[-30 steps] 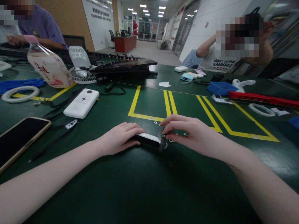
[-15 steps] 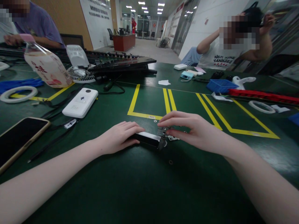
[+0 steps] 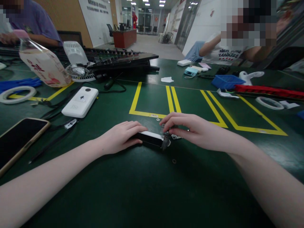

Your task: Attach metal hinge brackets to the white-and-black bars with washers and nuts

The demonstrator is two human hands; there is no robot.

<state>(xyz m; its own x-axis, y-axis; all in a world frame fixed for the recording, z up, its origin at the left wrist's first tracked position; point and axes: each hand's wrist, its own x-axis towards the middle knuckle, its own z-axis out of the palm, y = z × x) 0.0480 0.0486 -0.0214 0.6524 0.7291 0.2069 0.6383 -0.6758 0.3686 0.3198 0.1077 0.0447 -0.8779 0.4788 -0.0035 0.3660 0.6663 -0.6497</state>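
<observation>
The blk & white bar [image 3: 150, 138] lies on the green surface [image 3: 133, 190] in front of us, btwn our two hands, w/ its long axis running L to R & slightly slanted, so the R end, w/ a small grey fitting [image 3: 165, 143], points right & a bit toward us. Our L hand [image 3: 123, 134] covers the L end: fingers over the top, thumb along the near side, holding the bar. Our R hand [image 3: 187, 128] is at the other end, fingers narrow around the upper part of the fitting; we can't tell if they pinch it. Just under that hand is a small metal plate [image 3: 176, 137], partly hidden. One small ring lies just beyond the bar, another nearer us. Past these, yellow tape lines [image 3: 135, 101] mark the surface. Farther out on our L: phone [image 3: 21, 139], screen up, then a white device [image 3: 80, 102] marked 4, w/ its long axis slanting away to the R; behind it a bottle [image 3: 45, 63] & a white fan [image 3: 75, 53]. On our R, farther back: a blue tray [image 3: 228, 83] near a red strip [image 3: 270, 91]. Beyond, two ppl, one in purple [image 3: 45, 27], one in a white shirt [image 3: 218, 52]
</observation>
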